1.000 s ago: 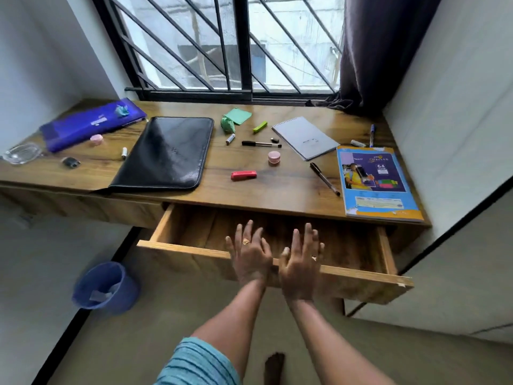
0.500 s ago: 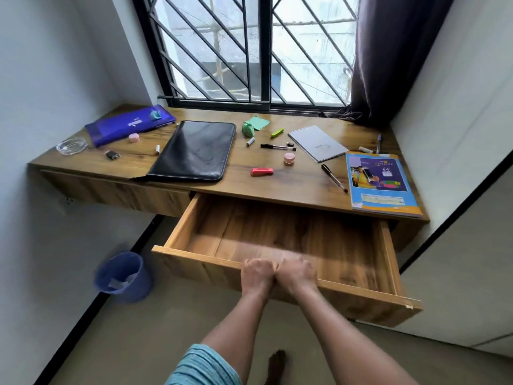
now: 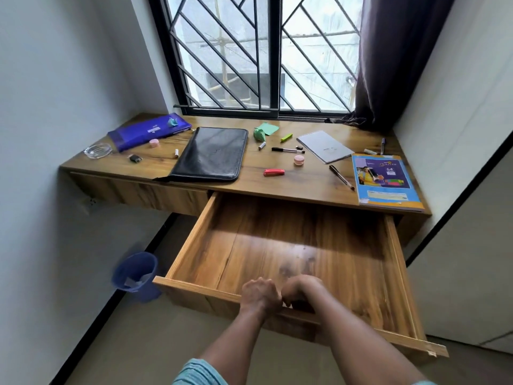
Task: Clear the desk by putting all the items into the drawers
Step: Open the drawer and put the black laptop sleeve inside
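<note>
At lower centre, the left hand (image 3: 259,297) and right hand (image 3: 301,293) are gripping the front edge of the open drawer (image 3: 277,245), fingers curled over it. Items are lying on the desk (image 3: 305,187) above, including a black folder (image 3: 212,154).

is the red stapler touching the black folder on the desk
Apart. The head view shows the red stapler lying to the right of the black folder, with a clear strip of bare desk wood between them.
</note>
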